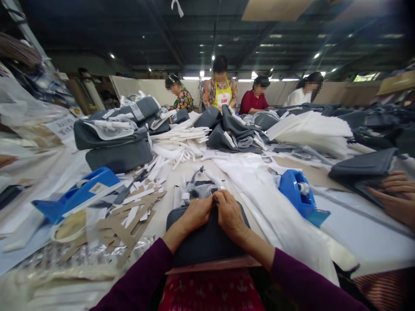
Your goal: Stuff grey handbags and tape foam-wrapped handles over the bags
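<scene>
A dark slate-blue bag (204, 246) is seen lying flat at the near edge of a worktable (181, 172), directly in front of the camera wearer. Its body is smooth and plain, broad toward the wearer, with softly rounded upper corners; its middle is partly covered by the hands and forearms. At its far edge, gray straps and fittings (197, 188) are bunched, partly wrapped in white.

The bag's upper edge is pinched between the left hand (198, 214) and the right hand (231, 216). Both are closed, fingers curled and thumbs drawn together; the exact part between the fingertips is hidden.

To the left, cardboard strips (129, 226) are scattered beside a blue tape dispenser (87, 190). To the right, a long white sheet (259, 198) is spread, with a second blue dispenser (296, 194) placed beyond it. Farther right, another dark bag (359, 170) is held by a co-worker's hand (397, 190). Across the table, stacked bags (118, 155) and white rolls (180, 138) are piled before four seated or standing people (223, 93).
</scene>
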`<state>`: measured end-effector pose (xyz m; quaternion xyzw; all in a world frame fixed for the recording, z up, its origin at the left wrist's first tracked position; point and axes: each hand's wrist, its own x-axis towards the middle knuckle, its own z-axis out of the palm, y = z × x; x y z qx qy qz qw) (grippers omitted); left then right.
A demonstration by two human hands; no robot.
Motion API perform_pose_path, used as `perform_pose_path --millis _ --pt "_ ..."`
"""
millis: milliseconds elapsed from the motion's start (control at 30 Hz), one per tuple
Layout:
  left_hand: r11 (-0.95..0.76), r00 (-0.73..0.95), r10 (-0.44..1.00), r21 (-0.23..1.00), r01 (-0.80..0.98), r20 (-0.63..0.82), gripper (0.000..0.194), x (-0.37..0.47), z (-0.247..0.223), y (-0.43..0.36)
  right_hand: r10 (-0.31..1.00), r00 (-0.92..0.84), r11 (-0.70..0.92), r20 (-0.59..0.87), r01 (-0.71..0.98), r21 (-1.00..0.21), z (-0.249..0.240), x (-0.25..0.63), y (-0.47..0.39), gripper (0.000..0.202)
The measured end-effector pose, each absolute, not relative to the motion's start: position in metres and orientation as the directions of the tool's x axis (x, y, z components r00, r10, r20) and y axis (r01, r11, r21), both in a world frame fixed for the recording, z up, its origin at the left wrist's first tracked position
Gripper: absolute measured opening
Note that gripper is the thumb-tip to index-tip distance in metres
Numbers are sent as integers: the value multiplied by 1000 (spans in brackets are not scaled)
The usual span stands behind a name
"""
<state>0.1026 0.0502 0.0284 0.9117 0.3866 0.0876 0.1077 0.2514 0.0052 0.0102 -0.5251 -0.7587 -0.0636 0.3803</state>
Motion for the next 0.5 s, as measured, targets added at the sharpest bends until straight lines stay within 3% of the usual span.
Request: perform_pose_path --millis 200,333,500 --pt "-674 674 732 244 697 98 35 106 24 45 775 -172 420 608 859 -293 8 251 2 29" --pt "-694 662 719 253 674 209 27 109 22 39 804 -208 358 557 918 -174 5 252 0 25" --pt "-746 683 658 153 648 317 24 113 18 40 781 -357 433 512 901 -33 6 253 -5 27"
